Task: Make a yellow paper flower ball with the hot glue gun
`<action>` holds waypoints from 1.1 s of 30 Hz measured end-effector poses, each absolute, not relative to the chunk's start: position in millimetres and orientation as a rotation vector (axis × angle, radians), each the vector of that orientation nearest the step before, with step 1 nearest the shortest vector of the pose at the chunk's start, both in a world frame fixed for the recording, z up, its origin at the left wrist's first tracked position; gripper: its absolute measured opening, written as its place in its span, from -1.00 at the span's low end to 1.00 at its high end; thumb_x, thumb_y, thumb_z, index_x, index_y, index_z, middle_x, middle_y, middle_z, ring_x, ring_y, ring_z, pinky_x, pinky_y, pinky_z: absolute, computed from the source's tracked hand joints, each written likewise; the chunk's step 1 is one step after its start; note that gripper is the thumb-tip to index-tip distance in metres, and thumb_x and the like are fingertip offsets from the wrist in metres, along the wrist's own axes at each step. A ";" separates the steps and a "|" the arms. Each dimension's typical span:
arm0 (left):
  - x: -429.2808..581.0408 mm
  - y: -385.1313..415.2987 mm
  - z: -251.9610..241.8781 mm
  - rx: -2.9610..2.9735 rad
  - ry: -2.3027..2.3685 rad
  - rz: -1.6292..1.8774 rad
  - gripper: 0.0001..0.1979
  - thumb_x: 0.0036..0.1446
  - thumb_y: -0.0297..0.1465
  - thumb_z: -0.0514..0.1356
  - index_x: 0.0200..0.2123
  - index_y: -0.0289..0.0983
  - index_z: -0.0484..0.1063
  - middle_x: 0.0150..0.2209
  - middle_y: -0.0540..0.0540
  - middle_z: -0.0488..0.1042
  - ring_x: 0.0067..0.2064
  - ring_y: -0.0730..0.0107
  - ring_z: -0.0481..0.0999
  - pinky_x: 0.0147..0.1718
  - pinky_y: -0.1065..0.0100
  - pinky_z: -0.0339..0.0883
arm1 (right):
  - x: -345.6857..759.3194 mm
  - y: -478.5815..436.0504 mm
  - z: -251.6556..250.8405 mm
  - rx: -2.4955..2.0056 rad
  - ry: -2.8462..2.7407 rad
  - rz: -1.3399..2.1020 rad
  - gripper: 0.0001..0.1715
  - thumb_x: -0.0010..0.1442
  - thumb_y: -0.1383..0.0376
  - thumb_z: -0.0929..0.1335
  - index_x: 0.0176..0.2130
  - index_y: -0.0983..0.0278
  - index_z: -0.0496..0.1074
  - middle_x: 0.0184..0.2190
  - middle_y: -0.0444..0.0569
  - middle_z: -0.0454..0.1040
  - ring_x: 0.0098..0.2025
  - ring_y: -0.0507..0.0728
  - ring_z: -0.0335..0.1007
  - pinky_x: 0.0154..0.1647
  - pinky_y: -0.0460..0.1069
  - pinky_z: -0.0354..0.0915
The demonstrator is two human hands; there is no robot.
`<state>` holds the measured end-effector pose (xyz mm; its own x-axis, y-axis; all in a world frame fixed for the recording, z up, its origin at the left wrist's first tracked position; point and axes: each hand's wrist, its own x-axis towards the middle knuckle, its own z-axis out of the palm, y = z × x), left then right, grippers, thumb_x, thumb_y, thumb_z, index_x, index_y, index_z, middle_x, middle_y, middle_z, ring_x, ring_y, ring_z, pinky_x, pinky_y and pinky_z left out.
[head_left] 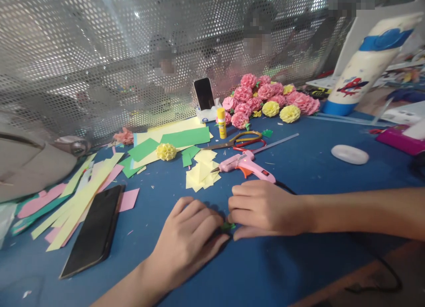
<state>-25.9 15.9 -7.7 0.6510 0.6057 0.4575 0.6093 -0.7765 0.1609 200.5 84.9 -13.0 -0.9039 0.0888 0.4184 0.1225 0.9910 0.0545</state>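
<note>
Between my two hands, low over the blue table (159,293), is a small green paper piece (228,226), mostly covered by fingers. My left hand (189,236) pinches it from the left with curled fingers. From the other side my right hand (262,209) grips it, fingertips folded together. Just beyond the right hand lies a pink glue gun (247,164), its nozzle pointing left over a pile of small yellow paper squares (201,178). A yellow paper flower (166,151) rests farther left beside green paper sheets (186,136).
Scissors (229,144) and a glue stick (221,123) stand behind the glue gun. Pink paper flowers (243,94) are heaped at the back. A phone (94,229) and paper strips (83,201) lie left. A bottle (365,68) and a white mouse (349,154) are right.
</note>
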 end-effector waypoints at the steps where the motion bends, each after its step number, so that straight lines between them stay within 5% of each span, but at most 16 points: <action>1: -25.8 17.4 -7.3 -2.872 -1.141 -0.779 -0.91 0.24 -0.38 0.23 -0.23 -0.26 0.38 -0.30 0.00 0.54 -0.30 0.35 0.41 -0.19 0.24 0.16 | 199.3 85.1 -13.3 -0.180 -2.713 -0.048 -0.64 0.37 0.12 0.27 -0.34 0.31 0.40 -0.37 -0.07 0.37 -0.33 0.10 0.10 -0.35 0.01 -0.01; 11: -26.9 16.7 -6.0 -2.875 -1.575 -0.841 -0.88 0.21 -0.36 0.26 -0.28 -0.21 0.35 -0.29 0.02 0.53 -0.26 0.32 0.43 -0.20 0.26 0.17 | 191.1 80.9 -10.7 -0.506 -2.591 0.575 -0.86 0.24 0.38 0.35 -0.39 0.30 0.37 -0.45 -0.16 0.39 -0.35 0.02 0.22 -0.31 -0.05 0.08; 14: -28.1 12.9 -5.9 -2.868 -1.455 -0.875 -0.98 0.27 -0.42 0.19 -0.22 -0.22 0.40 -0.29 0.02 0.55 -0.27 0.34 0.44 -0.20 0.26 0.16 | 192.0 82.0 -9.3 -0.546 -2.580 0.532 -0.90 0.17 0.42 0.35 -0.39 0.30 0.36 -0.45 -0.16 0.38 -0.36 0.02 0.21 -0.31 -0.05 0.07; 19: -26.6 8.2 -7.6 -2.874 -1.220 -0.806 -0.78 0.30 -0.46 0.15 -0.02 -0.16 0.45 -0.19 -0.01 0.60 -0.24 0.34 0.45 -0.21 0.26 0.15 | 194.6 83.6 -10.2 -0.582 -2.545 0.557 -0.90 0.15 0.42 0.35 -0.41 0.29 0.35 -0.47 -0.17 0.37 -0.38 0.01 0.22 -0.31 -0.06 0.06; 26: -29.7 8.9 -9.0 -2.819 -1.232 -0.811 -0.79 0.30 -0.50 0.14 -0.05 -0.19 0.49 -0.09 -0.04 0.59 -0.19 0.33 0.46 -0.16 0.24 0.16 | 196.1 85.1 -8.0 -0.614 -2.556 0.663 -0.88 0.15 0.41 0.37 -0.43 0.29 0.36 -0.48 -0.19 0.40 -0.37 0.00 0.23 -0.28 -0.06 0.07; 33: -28.3 8.0 -7.3 -2.807 -1.178 -0.854 -0.81 0.29 -0.50 0.17 -0.08 -0.19 0.49 -0.22 0.02 0.61 -0.26 0.37 0.44 -0.20 0.23 0.13 | 196.5 86.3 -7.2 -0.561 -2.632 0.527 -0.87 0.16 0.38 0.36 -0.43 0.30 0.33 -0.48 -0.16 0.35 -0.37 0.03 0.15 -0.31 -0.04 0.04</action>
